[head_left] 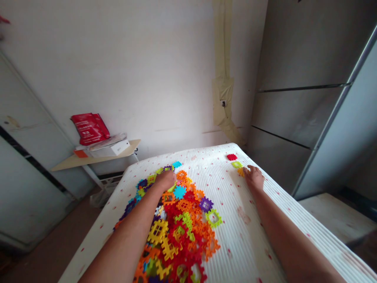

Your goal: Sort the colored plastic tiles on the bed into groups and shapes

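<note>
My left hand (166,180) is over the far part of a heap of interlocking plastic building tiles (184,205). Its fingers are curled closed, and whatever they pinch is hidden; a lime-green tile edge shows just below them. On the right side of the cloth, my right hand (255,177) has its bent fingers on an orange-yellow building tile (240,171), partly covered by the fingertips. That tile lies in a short line with a lime-green tile (236,164) and a red tile (231,157). A flat blue tile (180,192) rests on the heap near my left hand.
A white ribbed cover with red spots (212,169) spreads over the work surface. Left of it, a small shelf table (134,146) carries a white box (113,148) and a red bag (90,129). A grey cabinet (288,118) stands close on the right; a wall is behind.
</note>
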The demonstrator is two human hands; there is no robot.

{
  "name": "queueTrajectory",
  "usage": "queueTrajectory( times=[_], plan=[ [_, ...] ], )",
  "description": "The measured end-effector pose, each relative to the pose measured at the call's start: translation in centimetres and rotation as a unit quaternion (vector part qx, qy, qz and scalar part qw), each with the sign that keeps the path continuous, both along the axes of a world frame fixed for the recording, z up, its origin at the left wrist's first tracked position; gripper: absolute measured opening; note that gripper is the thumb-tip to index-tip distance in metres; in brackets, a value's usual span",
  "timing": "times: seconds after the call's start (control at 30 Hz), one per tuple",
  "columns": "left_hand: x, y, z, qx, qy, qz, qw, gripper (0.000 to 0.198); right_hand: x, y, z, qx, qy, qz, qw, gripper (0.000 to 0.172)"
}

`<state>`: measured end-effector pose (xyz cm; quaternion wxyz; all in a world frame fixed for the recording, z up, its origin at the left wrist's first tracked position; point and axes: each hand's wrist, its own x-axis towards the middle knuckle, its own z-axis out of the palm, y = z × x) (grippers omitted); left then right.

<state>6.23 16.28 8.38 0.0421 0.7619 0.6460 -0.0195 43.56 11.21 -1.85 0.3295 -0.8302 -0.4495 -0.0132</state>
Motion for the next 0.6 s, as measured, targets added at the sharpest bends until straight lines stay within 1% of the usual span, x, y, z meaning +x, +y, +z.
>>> queueTrajectory(
  times=[0.13,0.2,0.23,0.3,0.37,0.5,0.6],
  plan=[
    [-0.3,-2.0,2.2,0.074,-0.005,0.041,0.996,0.024,0.1,0.2,-0.3,0.006,0.003,-0.002,1.000,0.045],
    [-0.3,-3.5,2.6,0.118,-0.029,0.052,0.991,0.023,0.1,0.3,-0.4,0.009,0.005,-0.003,1.000,0.044],
    [-0.3,-4.3,2.6,0.137,-0.053,0.052,0.988,0.020,0.2,0.3,-0.5,0.011,0.007,-0.003,1.000,0.044],
    [-0.1,-5.9,2.0,0.163,-0.119,0.043,0.978,0.012,0.2,0.3,-0.6,0.016,0.010,-0.003,1.000,0.044],
    [0.2,-7.3,1.0,0.171,-0.191,0.032,0.966,0.007,0.3,0.2,-0.5,0.022,0.013,-0.004,1.000,0.045],
    [0.8,-9.5,-1.2,0.180,-0.317,0.001,0.931,0.013,0.4,0.1,-0.5,0.034,0.018,-0.002,0.999,0.045],
    [1.2,-10.5,-2.3,0.206,-0.348,-0.028,0.914,0.018,0.5,0.2,-0.5,0.042,0.023,-0.005,0.999,0.046]
  ],
)
